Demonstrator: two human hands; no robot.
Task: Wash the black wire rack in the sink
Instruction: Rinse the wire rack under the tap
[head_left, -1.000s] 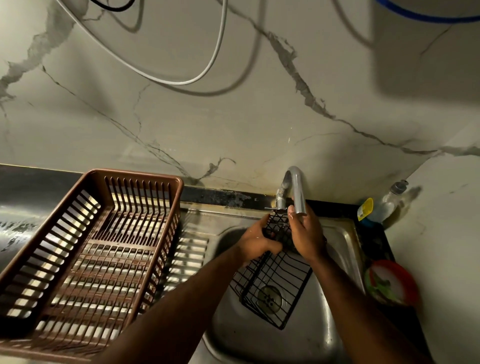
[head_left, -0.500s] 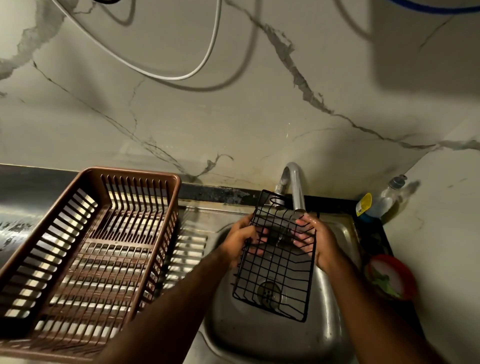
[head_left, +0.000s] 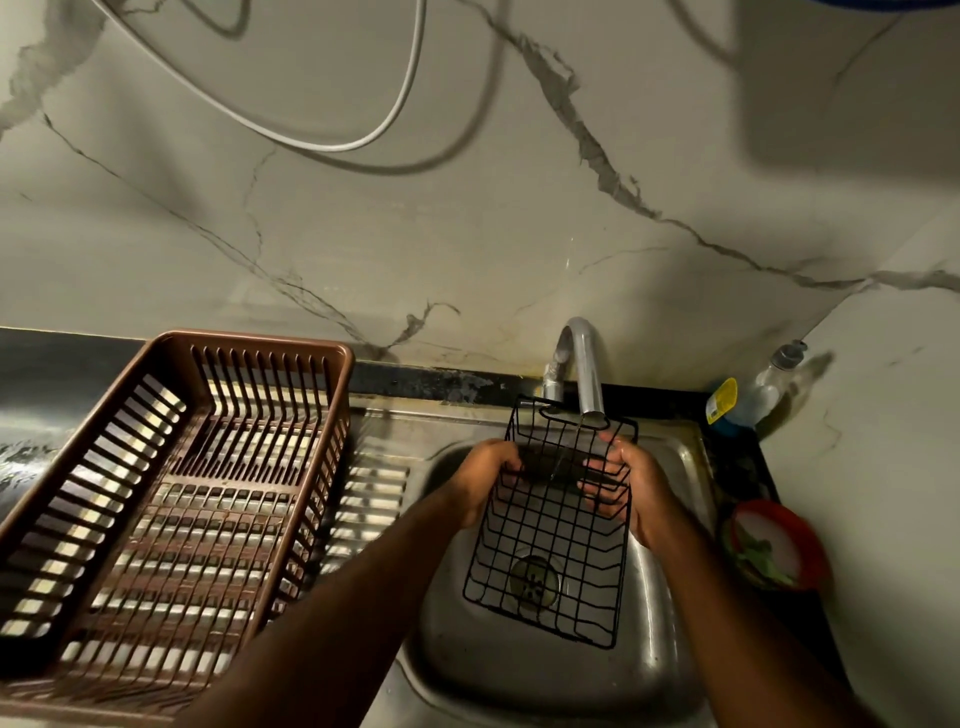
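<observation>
Now, black wire rack (head_left: 550, 545): tilted over the sink (head_left: 519, 675), upper end just under the tap (head_left: 584, 364), lower end hanging above the drain (head_left: 534, 576); whether it touches the basin floor I cannot tell.
why so: likely so the thin stream runs down the mesh and drips into the basin.
left hand (head_left: 485, 475): grips the rack's left edge near the top, fingers (head_left: 511, 465) curled round the wire.
right hand (head_left: 631, 488): clamped on the right edge opposite, fingertips hooked through the mesh, wet-looking.
rack to fingers: it spans between both hands; most of it hangs below them.
brown dish basket (head_left: 171, 467): on the bench left of the sink, probably waiting for the washed rack.
</observation>
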